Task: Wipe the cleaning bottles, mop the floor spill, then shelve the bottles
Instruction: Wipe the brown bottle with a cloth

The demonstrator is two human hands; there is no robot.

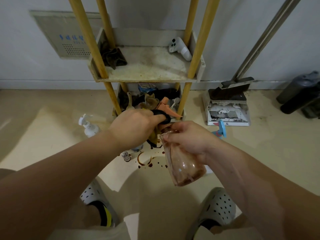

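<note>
My right hand (186,139) grips a clear pinkish spray bottle (183,165) by its upper body, tilted, with brown residue at its base. My left hand (135,127) holds a dark and yellow cloth (154,137) against the bottle's neck, under its orange trigger head (166,108). Below the bottle, a brown spill (147,161) of rings and drops stains the floor. A white pump bottle (88,125) stands on the floor at left. A blue-topped spray bottle (220,129) shows behind my right hand. A small bottle (126,155) stands by the spill.
A shelf rack with yellow posts (147,66) stands ahead; its stained upper tray holds a brown rag (112,57) and a white controller (180,47). The lower tray is cluttered. A broom and dustpan (228,103) lean at right, beside dark containers (301,94).
</note>
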